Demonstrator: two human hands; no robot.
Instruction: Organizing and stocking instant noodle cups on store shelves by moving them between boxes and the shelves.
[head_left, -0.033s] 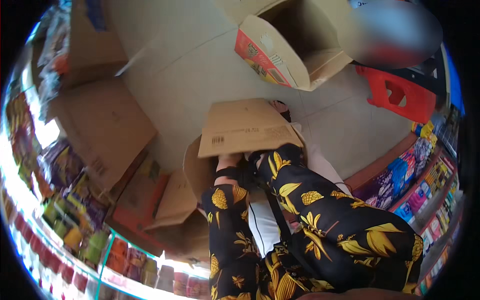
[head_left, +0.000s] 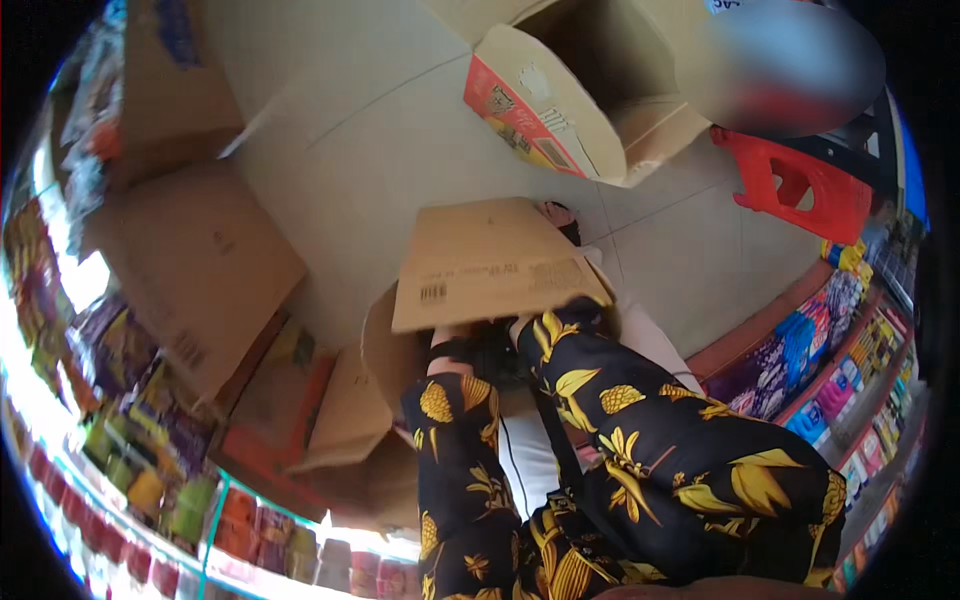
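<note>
A brown cardboard box [head_left: 500, 235] stands low in front of me, its printed flap [head_left: 500, 290] folded out over my wrists. My left hand [head_left: 450, 334] reaches under the near edge of this flap. A black strap is round its wrist, and the fingers are hidden. My right hand [head_left: 516, 330] also goes in beneath the flap, close beside the left, with its fingers out of sight. Whether either holds anything does not show. Black sleeves with gold pineapples and leaves [head_left: 640, 420] cover both my arms.
Another open carton [head_left: 545, 110] with a red printed side stands at the upper right, near a red plastic stool [head_left: 800, 190]. Flattened or open cardboard boxes [head_left: 200, 270] lie at left. Shelves of packets [head_left: 830, 400] and jars [head_left: 180, 500] line both sides. A sandalled foot [head_left: 562, 222] shows behind the box.
The flap's near edge has tipped down toward me and covers more of my wrists. The surroundings have shifted slightly in view.
</note>
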